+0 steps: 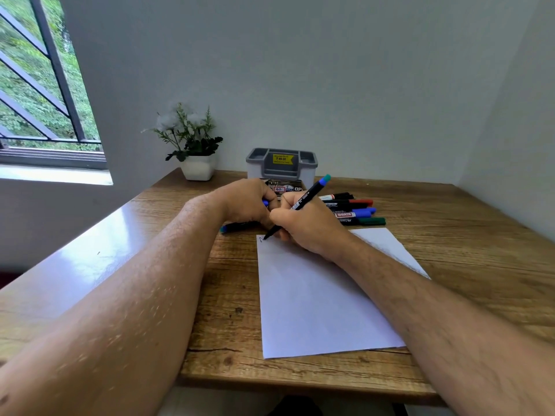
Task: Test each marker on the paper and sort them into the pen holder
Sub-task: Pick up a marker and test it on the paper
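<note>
The right hand grips a black marker in its curled fingers, writing-fashion; its long axis slants, tip down and left on the far left corner of the paper, blue-green rear end up and to the right; a small mark sits at the tip. The left hand lies just beside it, fingers curled round a blue cap. More markers lie side by side on the tabletop, caps pointing right, in front of the grey pen holder.
</note>
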`<state>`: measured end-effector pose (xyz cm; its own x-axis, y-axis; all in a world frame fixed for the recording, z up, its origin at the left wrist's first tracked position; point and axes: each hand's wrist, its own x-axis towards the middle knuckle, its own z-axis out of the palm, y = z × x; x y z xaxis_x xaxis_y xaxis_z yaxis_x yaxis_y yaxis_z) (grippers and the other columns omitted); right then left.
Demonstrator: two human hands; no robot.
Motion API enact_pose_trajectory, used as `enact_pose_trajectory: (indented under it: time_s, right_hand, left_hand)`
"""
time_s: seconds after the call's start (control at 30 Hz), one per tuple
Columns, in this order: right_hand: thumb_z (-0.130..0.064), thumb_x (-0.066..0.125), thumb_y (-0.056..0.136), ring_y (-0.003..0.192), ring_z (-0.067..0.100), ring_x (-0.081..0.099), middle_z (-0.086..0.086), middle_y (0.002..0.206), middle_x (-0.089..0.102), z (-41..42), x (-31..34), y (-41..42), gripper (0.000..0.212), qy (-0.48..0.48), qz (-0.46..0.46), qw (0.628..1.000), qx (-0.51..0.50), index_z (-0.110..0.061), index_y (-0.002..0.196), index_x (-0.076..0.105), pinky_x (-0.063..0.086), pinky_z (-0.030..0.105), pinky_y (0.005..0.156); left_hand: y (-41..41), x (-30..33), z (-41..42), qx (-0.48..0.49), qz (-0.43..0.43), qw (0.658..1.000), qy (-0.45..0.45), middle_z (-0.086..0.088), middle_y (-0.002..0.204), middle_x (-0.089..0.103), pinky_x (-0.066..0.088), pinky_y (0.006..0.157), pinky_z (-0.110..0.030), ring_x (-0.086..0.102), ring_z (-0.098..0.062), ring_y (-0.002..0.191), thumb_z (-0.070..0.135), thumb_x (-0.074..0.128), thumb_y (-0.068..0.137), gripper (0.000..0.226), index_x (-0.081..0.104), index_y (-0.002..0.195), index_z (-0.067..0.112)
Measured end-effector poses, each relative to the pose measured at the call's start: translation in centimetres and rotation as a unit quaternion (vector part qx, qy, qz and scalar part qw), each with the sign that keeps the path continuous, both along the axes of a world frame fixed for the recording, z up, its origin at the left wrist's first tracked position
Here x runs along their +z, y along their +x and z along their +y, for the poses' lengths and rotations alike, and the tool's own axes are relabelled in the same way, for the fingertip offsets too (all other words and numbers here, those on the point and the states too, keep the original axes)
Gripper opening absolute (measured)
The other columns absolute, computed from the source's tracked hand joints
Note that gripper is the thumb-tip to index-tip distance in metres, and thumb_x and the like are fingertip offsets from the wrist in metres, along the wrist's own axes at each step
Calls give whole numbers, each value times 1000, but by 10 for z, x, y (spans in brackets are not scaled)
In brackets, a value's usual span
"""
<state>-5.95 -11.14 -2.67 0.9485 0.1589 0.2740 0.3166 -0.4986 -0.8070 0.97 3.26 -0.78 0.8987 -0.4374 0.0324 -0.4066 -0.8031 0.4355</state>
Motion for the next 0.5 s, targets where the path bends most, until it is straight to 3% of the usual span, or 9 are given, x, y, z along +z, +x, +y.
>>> enact_pose_trajectory:
  time_s: [0.17,0.37,0.5]
  right_hand:
    - [-17,65,84,45,-1,50,3,63,66,0,-1,-1,26,-14,7,1000,9,-19,61,53,38,25,55]
    - [-13,64,82,49,5,51,-1,53,60,-1,0,-3,32,-12,-13,1000,8,-19,56,48,40,25,54]
    - [-13,65,82,61,11,59,5,62,66,0,-1,-3,28,-12,-34,999,-34,-17,59,49,43,22,55]
  left_hand:
    - [3,-1,0,4,-7,1000,3,9,90,70,44,94,-41,58,-12,93,12,75,78,14,75,82,25]
    - [2,-1,0,-3,-9,1000,-3,11,84,68,43,88,-36,58,-10,90,14,78,76,14,74,78,27]
    - [1,0,0,-9,-5,1000,8,7,87,67,42,92,-39,58,-16,96,17,80,75,16,68,72,28]
